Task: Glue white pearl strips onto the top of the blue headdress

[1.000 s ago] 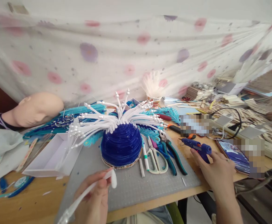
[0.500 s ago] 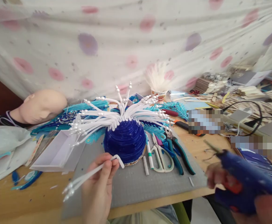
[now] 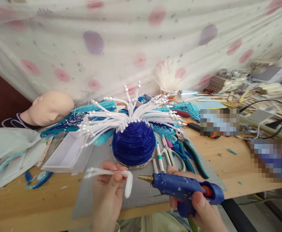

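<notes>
Pinched between thumb and fingers of my left hand (image 3: 109, 193) is a white bent stem (image 3: 129, 185) with pearly tips pointing left. My right hand (image 3: 199, 206) grips a blue glue gun (image 3: 179, 187), its metal nozzle pointing left, a short gap from the stem's bent end. Behind both hands stands a dark blue dome (image 3: 133, 143) with a beaded rim. White stems with pearl tips (image 3: 141, 114) fan out from its top. The dome rests on a grey mat (image 3: 83, 196).
Scissors (image 3: 171, 154), pliers (image 3: 194, 154) and a marker (image 3: 159, 154) lie right of the dome. A white box (image 3: 61, 158) and a mannequin head (image 3: 51, 108) are at left. A cup of clear sticks (image 3: 168, 95) stands behind.
My right hand has brought the glue gun leftward from the right side, close to the stem. In my left hand the stem's bent end now hangs downward. The view has shifted slightly.
</notes>
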`<state>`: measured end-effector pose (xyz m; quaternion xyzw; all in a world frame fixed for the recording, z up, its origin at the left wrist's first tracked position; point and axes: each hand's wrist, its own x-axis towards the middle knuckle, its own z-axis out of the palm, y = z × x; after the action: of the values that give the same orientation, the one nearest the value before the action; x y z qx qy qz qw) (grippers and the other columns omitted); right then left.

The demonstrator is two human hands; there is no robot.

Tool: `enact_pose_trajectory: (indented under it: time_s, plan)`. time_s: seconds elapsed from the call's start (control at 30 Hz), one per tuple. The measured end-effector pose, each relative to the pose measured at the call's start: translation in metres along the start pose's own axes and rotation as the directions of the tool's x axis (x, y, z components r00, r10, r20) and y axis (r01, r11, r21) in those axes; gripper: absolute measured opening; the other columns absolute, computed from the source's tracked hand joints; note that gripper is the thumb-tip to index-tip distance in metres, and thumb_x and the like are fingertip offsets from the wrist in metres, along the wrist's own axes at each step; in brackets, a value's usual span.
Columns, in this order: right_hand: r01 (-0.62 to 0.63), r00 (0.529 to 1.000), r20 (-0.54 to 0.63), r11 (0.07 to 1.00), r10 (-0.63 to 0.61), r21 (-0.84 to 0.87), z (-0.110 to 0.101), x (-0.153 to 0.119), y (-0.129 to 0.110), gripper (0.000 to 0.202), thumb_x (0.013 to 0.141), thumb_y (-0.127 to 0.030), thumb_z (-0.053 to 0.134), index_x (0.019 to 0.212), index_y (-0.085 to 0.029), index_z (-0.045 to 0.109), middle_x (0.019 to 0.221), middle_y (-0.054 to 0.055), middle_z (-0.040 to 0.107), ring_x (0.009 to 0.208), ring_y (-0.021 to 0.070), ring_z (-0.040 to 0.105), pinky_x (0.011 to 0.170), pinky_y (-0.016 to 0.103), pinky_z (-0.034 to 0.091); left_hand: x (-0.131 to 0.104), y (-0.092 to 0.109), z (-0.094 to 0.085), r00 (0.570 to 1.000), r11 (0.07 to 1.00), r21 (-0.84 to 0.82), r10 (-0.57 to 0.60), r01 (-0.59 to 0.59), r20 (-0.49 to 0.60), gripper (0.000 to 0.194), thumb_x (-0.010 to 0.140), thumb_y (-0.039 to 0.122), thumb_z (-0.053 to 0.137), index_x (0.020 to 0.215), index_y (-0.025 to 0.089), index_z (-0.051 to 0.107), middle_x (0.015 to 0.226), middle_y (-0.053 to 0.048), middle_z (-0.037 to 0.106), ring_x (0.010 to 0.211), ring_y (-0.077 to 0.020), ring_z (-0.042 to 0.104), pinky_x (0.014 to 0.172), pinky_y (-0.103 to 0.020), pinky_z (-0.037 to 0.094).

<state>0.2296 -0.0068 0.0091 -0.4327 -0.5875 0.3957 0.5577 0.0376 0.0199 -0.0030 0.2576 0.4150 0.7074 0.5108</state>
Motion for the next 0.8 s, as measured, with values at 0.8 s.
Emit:
enact_pose_trajectory:
  time_s: [0.8]
  plan:
    - [-0.027,0.999,0.039,0.999,0.026,0.019,-0.016,-0.023,0.032,0.050,0.089,-0.069,0.059,0.108,-0.026,0.075,0.049,-0.001,0.060,0.048,0.0220,0.060,0.094,0.048,0.056,0.004,-0.001,-0.003,0.992,0.997,-0.035,0.070,-0.066,0.110,0.024,0.057,0.035,0.098,0.064,0.025,0.077,0.065,0.001,0.074,0.051,-0.0080,0.067,0.046,-0.010,0.051]
